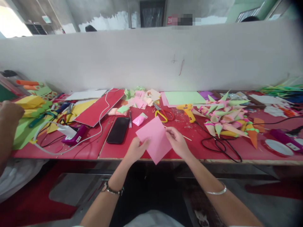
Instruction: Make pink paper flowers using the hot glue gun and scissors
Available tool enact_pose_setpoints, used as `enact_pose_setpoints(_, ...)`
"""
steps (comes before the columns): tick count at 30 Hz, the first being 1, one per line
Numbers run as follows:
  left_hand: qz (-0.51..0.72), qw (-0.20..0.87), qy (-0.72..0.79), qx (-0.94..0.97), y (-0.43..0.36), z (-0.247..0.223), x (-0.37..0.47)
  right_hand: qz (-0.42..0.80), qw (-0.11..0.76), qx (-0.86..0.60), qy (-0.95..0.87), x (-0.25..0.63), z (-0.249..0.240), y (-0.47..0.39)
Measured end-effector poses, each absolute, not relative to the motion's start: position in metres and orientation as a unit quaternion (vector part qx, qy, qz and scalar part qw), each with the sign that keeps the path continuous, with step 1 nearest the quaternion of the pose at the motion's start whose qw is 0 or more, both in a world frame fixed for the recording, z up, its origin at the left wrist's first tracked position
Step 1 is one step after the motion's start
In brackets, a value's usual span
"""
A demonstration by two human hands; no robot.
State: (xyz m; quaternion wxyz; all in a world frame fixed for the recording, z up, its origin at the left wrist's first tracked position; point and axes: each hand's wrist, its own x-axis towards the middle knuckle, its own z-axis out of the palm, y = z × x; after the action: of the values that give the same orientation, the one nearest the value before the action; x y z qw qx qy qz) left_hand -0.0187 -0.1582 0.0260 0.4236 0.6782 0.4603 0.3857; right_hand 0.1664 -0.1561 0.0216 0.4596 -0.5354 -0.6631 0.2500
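Note:
A square sheet of pink paper (156,138) is held up over the table's front edge, one corner pointing down. My left hand (138,148) pinches its left side, thumb on top. At the sheet's right side, the fingers of my right hand (176,142) are closed around a thin pale stick (187,137), whose ends show on both sides of the hand. Whether those fingers also grip the paper is hard to tell. Just beyond the sheet lie yellow-handled scissors (161,116) and a small pink packet (139,119).
A black phone (117,130) lies to the left, near a purple power strip (74,135) with a white cable. On the right are a yellow glue gun (188,112), its looped black cord, and a pile of folded paper cones (222,116). Another person's arm (8,126) reaches in at far left.

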Motion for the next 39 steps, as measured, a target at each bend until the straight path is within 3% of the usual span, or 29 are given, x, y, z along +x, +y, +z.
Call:
enact_pose_setpoints(4, 0.405, 0.373, 0.471, 0.689, -0.162, 0.035, -0.004, 0.116, 0.487, -0.529, -0.685, 0.157, 0.026, -0.164)
enact_pose_setpoints(10, 0.443, 0.361, 0.462, 0.678, -0.171, 0.036, -0.006, 0.204, 0.512, -0.525, -0.648, 0.153, 0.035, -0.157)
enact_pose_setpoints(16, 0.397, 0.434, 0.402, 0.701, -0.162, 0.069, -0.031, -0.020, 0.427, -0.518, -0.741, 0.160, 0.046, -0.150)
enact_pose_setpoints(22, 0.299, 0.210, 0.439, 0.821, -0.148, 0.093, -0.027, -0.152, 0.286, -0.394, -0.860, 0.160, 0.060, -0.145)
enact_pose_setpoints(28, 0.339, 0.062, 0.411, 0.844, -0.150, 0.075, -0.013, -0.092, 0.346, -0.390, -0.848, 0.150, 0.065, -0.149)
enact_pose_setpoints(34, 0.378, 0.078, 0.410, 0.826, -0.158, 0.070, -0.013, -0.004, 0.399, -0.376, -0.836, 0.149, 0.065, -0.149)
enact_pose_setpoints(39, 0.404, 0.107, 0.425, 0.803, -0.159, 0.073, -0.025, 0.055, 0.385, -0.396, -0.832, 0.169, 0.061, -0.150)
